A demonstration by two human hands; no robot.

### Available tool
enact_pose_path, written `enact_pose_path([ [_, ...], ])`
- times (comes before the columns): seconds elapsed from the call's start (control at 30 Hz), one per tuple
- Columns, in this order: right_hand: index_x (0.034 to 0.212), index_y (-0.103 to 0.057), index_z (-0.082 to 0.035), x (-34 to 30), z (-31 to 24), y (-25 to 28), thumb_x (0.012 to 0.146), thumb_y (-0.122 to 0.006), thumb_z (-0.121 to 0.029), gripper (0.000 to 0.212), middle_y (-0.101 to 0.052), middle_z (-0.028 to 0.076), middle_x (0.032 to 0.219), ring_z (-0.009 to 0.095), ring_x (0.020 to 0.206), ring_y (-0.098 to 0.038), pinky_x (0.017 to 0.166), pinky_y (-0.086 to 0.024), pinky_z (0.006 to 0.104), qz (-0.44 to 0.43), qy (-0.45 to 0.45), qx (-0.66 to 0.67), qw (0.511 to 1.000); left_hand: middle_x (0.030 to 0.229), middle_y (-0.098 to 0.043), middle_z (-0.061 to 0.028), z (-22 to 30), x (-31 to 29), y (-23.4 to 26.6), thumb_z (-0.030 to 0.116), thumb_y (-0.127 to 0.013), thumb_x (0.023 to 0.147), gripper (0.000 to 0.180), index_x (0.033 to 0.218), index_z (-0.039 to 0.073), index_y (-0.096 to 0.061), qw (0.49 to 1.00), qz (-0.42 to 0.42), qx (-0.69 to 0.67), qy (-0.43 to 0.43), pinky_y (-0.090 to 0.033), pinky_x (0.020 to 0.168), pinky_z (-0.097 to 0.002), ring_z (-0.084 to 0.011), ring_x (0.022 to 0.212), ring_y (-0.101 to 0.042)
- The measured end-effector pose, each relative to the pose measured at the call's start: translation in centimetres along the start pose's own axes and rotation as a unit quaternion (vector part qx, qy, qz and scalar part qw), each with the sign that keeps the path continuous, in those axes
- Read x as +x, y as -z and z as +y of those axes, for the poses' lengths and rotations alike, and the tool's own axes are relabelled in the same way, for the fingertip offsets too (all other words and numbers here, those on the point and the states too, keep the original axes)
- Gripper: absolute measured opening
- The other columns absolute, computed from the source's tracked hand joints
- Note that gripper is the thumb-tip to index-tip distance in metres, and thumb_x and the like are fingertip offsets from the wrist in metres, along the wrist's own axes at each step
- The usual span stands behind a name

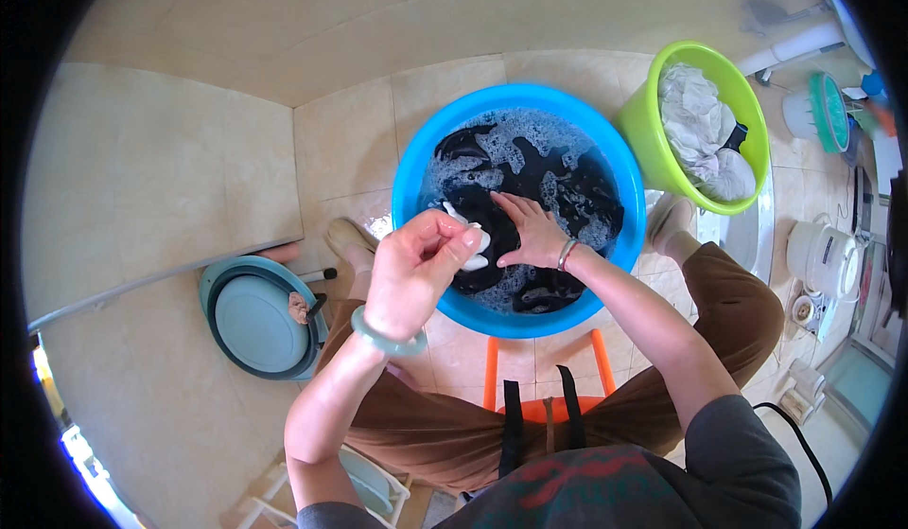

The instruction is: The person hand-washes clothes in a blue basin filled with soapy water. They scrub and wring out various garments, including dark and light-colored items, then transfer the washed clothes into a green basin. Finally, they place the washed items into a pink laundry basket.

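A round blue basin point(628, 174) stands on the floor before me, filled with sudsy water and soaked black clothes point(492, 217). Above its near left side, my left hand point(426, 269) is closed in a pinch on a small white item point(476, 262). It looks like cloth, but the fingers cover part of it. My right hand point(534, 236) reaches over the middle of the basin with its fingers spread. Its fingertips are at the black clothes, and nothing is in its grasp.
A lime-green bucket point(653, 141) with white clothes point(695, 122) stands at the far right of the basin. Collapsible grey-blue basins point(260, 321) lean by the left wall. Farther right is a white lidded bucket point(823, 259). An orange stool point(492, 373) is beneath me.
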State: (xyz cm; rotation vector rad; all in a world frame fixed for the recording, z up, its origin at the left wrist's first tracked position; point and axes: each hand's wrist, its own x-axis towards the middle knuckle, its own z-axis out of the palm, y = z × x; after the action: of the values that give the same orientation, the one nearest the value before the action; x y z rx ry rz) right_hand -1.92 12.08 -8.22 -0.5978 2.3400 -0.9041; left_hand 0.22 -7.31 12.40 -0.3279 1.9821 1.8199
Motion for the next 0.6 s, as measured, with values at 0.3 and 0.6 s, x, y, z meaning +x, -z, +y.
enact_pose_path([
  [0.3,0.123,-0.049,-0.010,-0.4,2.6,-1.7,0.083,-0.070,-0.012,0.044,-0.054,0.003,0.121,0.015,0.115,-0.050,0.100,-0.039,0.0331,0.093,0.042,0.523,0.846,0.070,-0.053,-0.0002,11.8,-6.1,-2.4,0.011,-0.061,0.091,0.011,0.094,0.002,-0.056,0.953,0.068,-0.216,-0.202,-0.038,0.051,-0.0205,-0.0045,0.054,-0.044],
  [0.6,0.124,-0.052,-0.005,-1.6,4.0,3.6,0.080,-0.050,0.006,0.045,-0.060,0.005,0.111,0.012,0.097,-0.057,0.084,-0.047,0.0254,0.317,-0.039,0.563,0.762,0.071,-0.049,0.0057,-1.1,3.6,1.7,0.024,-0.061,0.093,0.018,0.082,0.013,-0.053,0.932,0.208,-0.288,-0.073,-0.034,0.059,-0.0216,-0.0044,0.067,-0.044],
])
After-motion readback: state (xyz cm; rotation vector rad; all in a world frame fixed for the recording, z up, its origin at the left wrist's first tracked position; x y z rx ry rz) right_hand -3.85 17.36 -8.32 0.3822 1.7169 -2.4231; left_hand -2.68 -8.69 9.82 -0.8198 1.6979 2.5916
